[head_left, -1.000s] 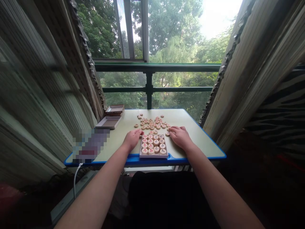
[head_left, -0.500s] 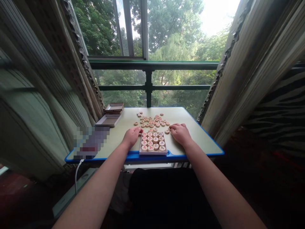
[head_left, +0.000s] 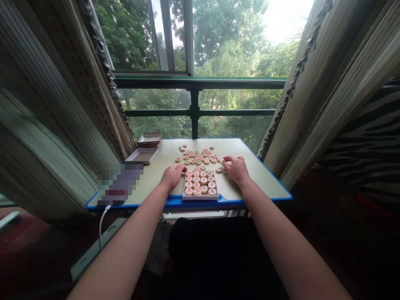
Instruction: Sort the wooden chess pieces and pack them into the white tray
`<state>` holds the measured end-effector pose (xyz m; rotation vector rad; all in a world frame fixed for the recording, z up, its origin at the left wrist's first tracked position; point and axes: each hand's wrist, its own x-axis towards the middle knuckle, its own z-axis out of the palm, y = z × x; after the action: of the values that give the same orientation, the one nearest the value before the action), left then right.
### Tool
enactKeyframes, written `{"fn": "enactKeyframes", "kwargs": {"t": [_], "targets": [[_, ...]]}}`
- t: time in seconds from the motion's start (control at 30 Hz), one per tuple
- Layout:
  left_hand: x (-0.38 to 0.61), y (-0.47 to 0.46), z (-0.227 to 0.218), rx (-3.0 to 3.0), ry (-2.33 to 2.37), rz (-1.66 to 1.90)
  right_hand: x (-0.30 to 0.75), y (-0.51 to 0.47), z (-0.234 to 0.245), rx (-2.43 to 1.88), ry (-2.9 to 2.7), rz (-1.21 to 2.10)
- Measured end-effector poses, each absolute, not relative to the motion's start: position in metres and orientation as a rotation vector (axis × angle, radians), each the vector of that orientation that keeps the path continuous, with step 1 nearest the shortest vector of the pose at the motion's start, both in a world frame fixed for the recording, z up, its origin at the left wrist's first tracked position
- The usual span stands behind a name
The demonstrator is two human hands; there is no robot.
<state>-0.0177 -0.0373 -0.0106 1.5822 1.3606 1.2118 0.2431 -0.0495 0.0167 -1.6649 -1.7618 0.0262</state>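
In the head view, a shallow white box stands at the table's near edge. Round wooden Chinese chess pieces with red and black characters fill it in rows. My left hand is closed at the box's far left corner, its fingertips against the rim. To the right of the box, my right hand has its thumb and forefinger curled round a Chinese chess piece, mostly hidden by the fingers. Close under that hand lies another loose piece. More pieces are scattered beyond the box.
An open empty tray and stacked box parts sit at the table's far left. A blurred-out flat object with a white cable lies at the left edge. Beyond the table are a green railing and curtains.
My right hand has risen from lying low over the pieces to a curled pinch, its fingertips slightly farther away. The left hand stays at the box corner; the view has tilted slightly.
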Motion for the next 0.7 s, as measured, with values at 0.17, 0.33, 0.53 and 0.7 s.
{"fn": "enactKeyframes", "kwargs": {"t": [0.17,0.33,0.53,0.7], "targets": [[-0.017,-0.034,-0.012,1.567,1.367,1.218,0.233,-0.080,0.018,-1.229,-1.847,0.141],[-0.016,-0.034,-0.010,1.575,1.367,1.203,0.218,-0.101,0.022,-0.934,-2.058,0.191],[-0.015,-0.037,-0.007,1.581,1.405,1.190,0.209,-0.101,0.028,-0.762,-2.274,0.210],[-0.014,-0.041,-0.002,1.553,1.398,1.177,0.205,-0.100,0.030,-0.800,-2.317,0.193]]}}
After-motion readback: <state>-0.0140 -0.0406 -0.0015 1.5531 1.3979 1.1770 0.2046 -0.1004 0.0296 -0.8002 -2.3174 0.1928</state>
